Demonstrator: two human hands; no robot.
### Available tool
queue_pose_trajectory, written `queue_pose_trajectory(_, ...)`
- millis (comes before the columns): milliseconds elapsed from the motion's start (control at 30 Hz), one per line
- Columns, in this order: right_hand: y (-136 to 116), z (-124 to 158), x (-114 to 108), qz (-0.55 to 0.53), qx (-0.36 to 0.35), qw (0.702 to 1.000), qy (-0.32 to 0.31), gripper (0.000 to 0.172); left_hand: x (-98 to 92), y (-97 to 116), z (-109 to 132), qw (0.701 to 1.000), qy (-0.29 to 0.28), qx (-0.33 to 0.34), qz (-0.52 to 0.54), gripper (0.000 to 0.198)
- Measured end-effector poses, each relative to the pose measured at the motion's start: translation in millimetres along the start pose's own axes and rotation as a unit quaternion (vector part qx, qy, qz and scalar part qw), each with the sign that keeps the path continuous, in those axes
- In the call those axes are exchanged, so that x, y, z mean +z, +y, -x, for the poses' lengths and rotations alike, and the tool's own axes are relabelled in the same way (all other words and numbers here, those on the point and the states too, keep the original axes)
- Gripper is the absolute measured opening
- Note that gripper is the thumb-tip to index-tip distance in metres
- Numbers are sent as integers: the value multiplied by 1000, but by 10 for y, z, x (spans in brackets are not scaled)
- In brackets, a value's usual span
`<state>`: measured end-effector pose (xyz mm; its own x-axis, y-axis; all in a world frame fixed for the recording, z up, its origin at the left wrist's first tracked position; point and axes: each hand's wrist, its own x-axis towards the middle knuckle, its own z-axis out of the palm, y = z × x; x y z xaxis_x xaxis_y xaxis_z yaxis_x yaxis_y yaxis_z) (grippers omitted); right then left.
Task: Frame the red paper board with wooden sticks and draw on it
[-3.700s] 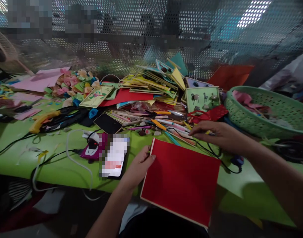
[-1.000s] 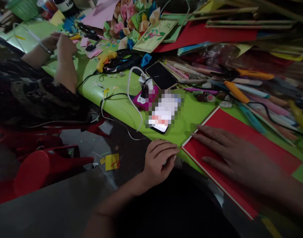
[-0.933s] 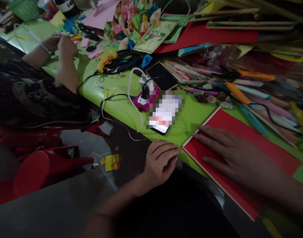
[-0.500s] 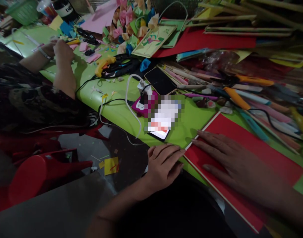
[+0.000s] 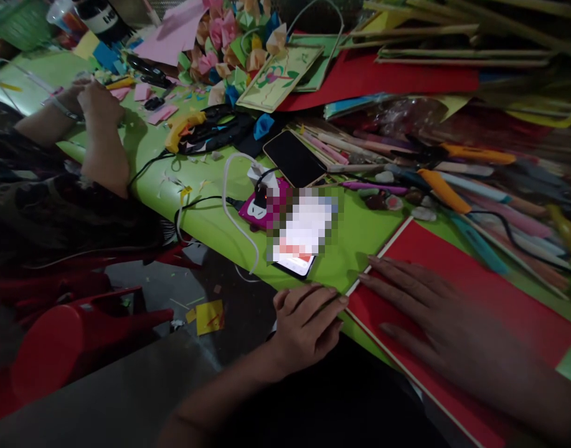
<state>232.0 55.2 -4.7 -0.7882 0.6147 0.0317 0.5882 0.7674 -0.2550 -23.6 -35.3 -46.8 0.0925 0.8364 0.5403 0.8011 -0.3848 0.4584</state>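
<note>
A red sheet or board [image 5: 481, 280] with pale strips along its edges lies at the right, its near part jutting past the table's front edge. Flat on it rests my right hand [image 5: 439, 323], fingers stretched out and the fingertips close to its left edge strip. My left hand [image 5: 306, 326] is at the table edge by the sheet's near-left corner. Its fingers are loosely curved, with the index fingertip at that corner and the thumb apart. Beyond my left hand lies a lit phone [image 5: 294, 264], its screen partly blurred out.
A dark phone [image 5: 295, 158], a purple power socket [image 5: 257, 214] with cables, and a glue gun [image 5: 185, 130] are on the green table. Sticks, pens and orange-handled tools [image 5: 446, 190] crowd the right. Another person's hands [image 5: 98, 102] work at the left, above red stools [image 5: 49, 361].
The view has shifted slightly, so the table items appear a little further left. Both hands keep nearly the same places at the red sheet.
</note>
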Motion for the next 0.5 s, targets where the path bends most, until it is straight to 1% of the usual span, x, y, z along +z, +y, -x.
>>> queue_pose_trajectory(267, -89, -55, 18, 5, 6, 1000, 20, 71, -6, -10, -32, 1000, 8, 3, 6, 31)
queue_pose_trajectory(400, -120, -96, -68, -37, 15, 999, -13, 74, -30, -30, -39, 1000, -2, -12, 7, 34)
queue_pose_trajectory(500, -145, -101, -170, -94, 28, 994, -45, 77, -46, -60, -29, 1000, -5, 19, 25, 46)
